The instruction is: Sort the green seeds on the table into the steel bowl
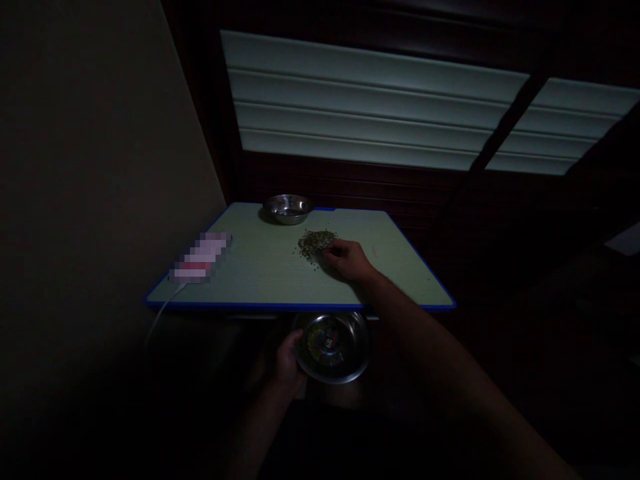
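A loose pile of small greenish beans [316, 241], like mung beans, is spread on the pale green tabletop [260, 273]. My right hand [347, 260] rests at the near right side of this pile, fingers curled and pressed together; what they pinch is hidden. Below the table's front edge, my left hand [290, 360] grips the left rim of a shiny metal bowl [361, 360]. Some greenish grains and a small dark patch with a label or print show inside that bowl, though the dim light blurs them.
A second metal bowl [289, 210] stands at the table's far left. On the left side lies a pixelated phone-like device [203, 259] with a white cable [167, 303] hanging over the edge. A wall [110, 133] rises at left; dark panelled doors [370, 100] stand behind.
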The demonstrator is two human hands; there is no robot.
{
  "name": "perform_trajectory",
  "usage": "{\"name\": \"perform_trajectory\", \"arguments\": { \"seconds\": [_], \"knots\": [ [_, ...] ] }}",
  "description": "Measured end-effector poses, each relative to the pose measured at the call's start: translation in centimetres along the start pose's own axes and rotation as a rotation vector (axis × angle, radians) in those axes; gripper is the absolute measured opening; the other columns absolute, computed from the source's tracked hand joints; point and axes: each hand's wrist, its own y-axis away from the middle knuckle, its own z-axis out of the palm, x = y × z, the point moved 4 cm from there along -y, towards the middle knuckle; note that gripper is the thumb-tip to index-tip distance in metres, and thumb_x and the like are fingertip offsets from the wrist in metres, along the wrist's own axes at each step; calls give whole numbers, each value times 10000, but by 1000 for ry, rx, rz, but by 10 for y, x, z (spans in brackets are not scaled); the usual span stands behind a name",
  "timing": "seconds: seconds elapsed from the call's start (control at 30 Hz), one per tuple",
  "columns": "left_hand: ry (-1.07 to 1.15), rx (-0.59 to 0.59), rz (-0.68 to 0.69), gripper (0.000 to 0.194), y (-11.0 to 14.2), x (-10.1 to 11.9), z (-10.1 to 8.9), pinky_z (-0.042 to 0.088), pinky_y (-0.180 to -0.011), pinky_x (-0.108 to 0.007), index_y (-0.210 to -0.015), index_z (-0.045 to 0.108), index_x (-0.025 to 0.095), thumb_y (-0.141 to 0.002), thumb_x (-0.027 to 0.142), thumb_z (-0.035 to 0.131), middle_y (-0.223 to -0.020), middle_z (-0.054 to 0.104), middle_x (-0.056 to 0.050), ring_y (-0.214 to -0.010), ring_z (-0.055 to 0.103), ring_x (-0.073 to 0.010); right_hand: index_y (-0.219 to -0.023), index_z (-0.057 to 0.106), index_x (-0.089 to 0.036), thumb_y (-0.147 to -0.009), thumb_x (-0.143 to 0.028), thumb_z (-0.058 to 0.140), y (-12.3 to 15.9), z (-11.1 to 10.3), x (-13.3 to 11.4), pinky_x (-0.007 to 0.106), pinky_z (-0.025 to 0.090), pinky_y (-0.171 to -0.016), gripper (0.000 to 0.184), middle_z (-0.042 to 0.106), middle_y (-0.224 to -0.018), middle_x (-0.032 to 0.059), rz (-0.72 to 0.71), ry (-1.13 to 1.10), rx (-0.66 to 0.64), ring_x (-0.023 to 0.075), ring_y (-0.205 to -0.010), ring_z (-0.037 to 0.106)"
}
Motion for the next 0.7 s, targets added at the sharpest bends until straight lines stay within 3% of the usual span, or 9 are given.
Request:
{"name": "perform_trajectory", "arguments": {
  "seconds": [0.43,0.7],
  "knots": [
    [-7,-12,-8,98,-5,-2,-5,551,-656,-346,-733,717,140,-681,196,657,-653,735,-75,-663,698,-245,-774,720,-185,-765,-255,630,0,-5,2,286,463,-699,115,708,-727,22,44,120,115,156,-676,600],
    [-5,-7,-11,121,-9,-4,-10,546,-648,-337,-762,715,140,-663,200,680,-675,739,-73,-645,689,-232,-840,725,-195,-790,-273,622,0,-2,0,289,476,-739,139,720,-806,22,-6,29,39,158,-748,619]
  ]
}}
